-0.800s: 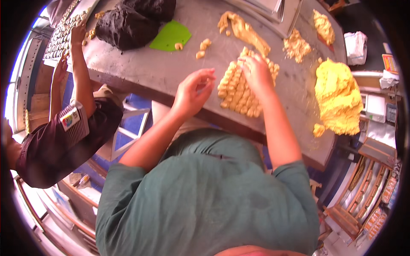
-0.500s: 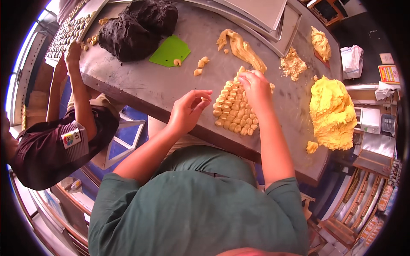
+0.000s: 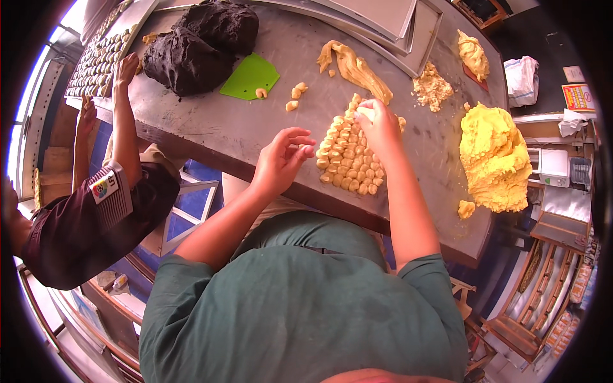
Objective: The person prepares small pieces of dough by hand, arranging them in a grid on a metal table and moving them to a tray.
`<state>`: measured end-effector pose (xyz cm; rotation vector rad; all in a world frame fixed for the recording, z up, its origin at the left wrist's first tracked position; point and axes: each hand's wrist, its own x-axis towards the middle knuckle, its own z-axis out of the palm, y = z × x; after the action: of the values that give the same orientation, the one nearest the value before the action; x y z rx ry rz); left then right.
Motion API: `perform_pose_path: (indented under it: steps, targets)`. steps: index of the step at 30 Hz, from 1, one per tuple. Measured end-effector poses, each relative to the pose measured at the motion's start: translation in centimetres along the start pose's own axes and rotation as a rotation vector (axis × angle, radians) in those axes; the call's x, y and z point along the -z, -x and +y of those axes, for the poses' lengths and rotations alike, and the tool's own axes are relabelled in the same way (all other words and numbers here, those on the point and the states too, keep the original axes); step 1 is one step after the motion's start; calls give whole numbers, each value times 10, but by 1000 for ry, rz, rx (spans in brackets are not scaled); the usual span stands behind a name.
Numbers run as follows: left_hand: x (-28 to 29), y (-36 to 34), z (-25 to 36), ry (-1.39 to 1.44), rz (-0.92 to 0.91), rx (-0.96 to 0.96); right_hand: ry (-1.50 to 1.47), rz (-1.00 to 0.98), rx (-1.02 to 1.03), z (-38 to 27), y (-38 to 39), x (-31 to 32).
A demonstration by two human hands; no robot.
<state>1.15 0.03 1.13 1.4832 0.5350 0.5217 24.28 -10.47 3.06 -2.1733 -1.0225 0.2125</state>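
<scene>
A close-set cluster of small pale dough pieces (image 3: 348,167) lies on the metal table in front of me. My right hand (image 3: 378,124) is over its far right part, thumb and fingers pinched on a small dough piece (image 3: 364,113). At the cluster's left side, my left hand (image 3: 282,163) hovers with curled fingers, thumb near the fingertips; what it holds, if anything, is hard to make out. Beyond the right hand lies a long twisted strip of tan dough (image 3: 364,73). Several loose dough pieces (image 3: 295,96) sit farther left.
A green scraper (image 3: 250,78) lies beside a large dark dough mass (image 3: 188,60). Yellow dough (image 3: 495,159) and crumbly dough (image 3: 433,86) are at right; metal trays (image 3: 399,38) stand at the back. At left, a co-worker (image 3: 96,217) reaches toward a tray of small pieces (image 3: 99,67).
My right hand stays at the cluster, its fingers shifted slightly. The left hand's fingers have curled closer together. The co-worker's hands have moved apart. The whole view has shifted a little.
</scene>
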Motion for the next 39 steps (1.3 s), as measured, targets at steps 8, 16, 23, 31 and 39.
perform_pose_path:
  steps: [8,16,23,31,39]
  targets:
    - [0,-3,-3,7,-16,-9,123,-120,48,-7,-4,-1]
    - [-2,-55,34,-904,169,-471,73,-48,97,1,-7,1]
    - [-35,-94,22,-1208,-233,-275,71,20,114,17,-24,-4]
    - [-32,-106,28,-1159,-329,-214,219,-46,122,16,-20,-6]
    - [-30,-106,15,-789,-152,-185,141,81,63,17,-36,-7]
